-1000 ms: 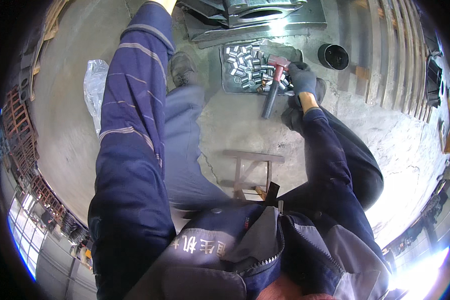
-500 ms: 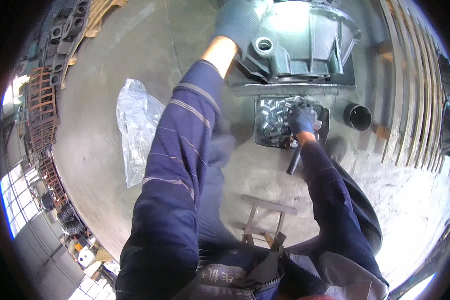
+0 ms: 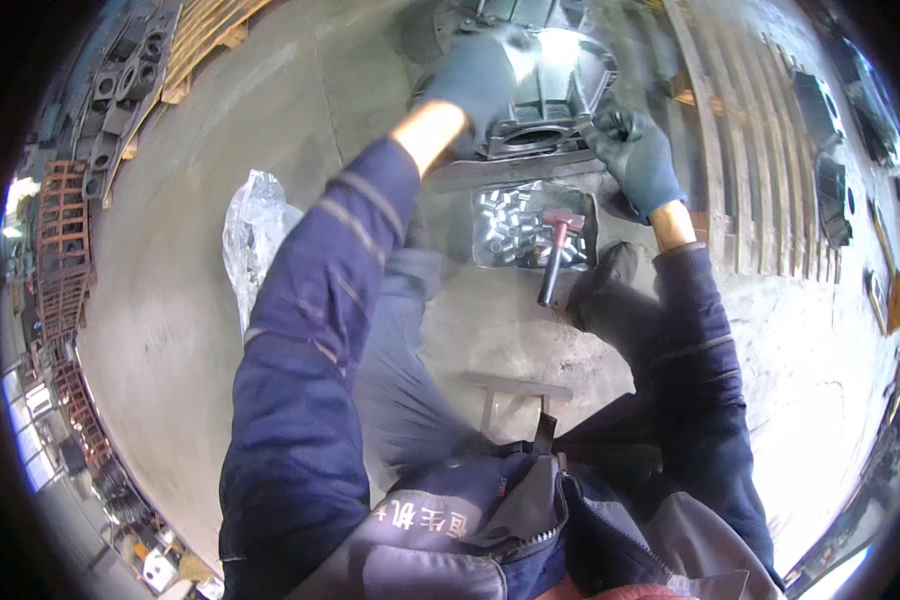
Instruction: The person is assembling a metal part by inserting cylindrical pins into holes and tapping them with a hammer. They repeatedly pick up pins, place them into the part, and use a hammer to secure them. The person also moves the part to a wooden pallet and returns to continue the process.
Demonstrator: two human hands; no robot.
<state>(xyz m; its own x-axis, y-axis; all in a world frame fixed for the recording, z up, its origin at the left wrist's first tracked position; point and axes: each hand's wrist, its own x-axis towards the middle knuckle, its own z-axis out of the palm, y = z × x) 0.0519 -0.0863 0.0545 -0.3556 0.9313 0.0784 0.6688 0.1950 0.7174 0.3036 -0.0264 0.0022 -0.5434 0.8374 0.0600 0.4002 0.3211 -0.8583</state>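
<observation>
My gloved left hand [image 3: 478, 80] lies on the left side of a dark metal housing [image 3: 570, 75] with ribs and a round opening facing me; motion blur hides how its fingers sit. My gloved right hand [image 3: 638, 160] is raised beside the housing's near right corner, fingers curled together; whatever small thing they pinch cannot be made out. Between the housing and my feet sits a shallow tray [image 3: 586, 200] of short shiny metal sleeves [image 3: 508, 225]. Across its right part lies a hammer [image 3: 562, 225] with a reddish head, its dark handle sticking out over the near rim.
Crumpled clear plastic [image 3: 253, 225] lies on the floor at left. Long wooden slats [image 3: 750, 150] run along the right. A low stool frame [image 3: 518, 388] is between my legs. My right shoe [image 3: 610, 270] stands close to the tray. Castings [image 3: 120, 85] are stacked at far left.
My right hand has left the tray and moved up to the housing, uncovering the hammer. The housing now shows its round opening toward me. The whole view has shifted.
</observation>
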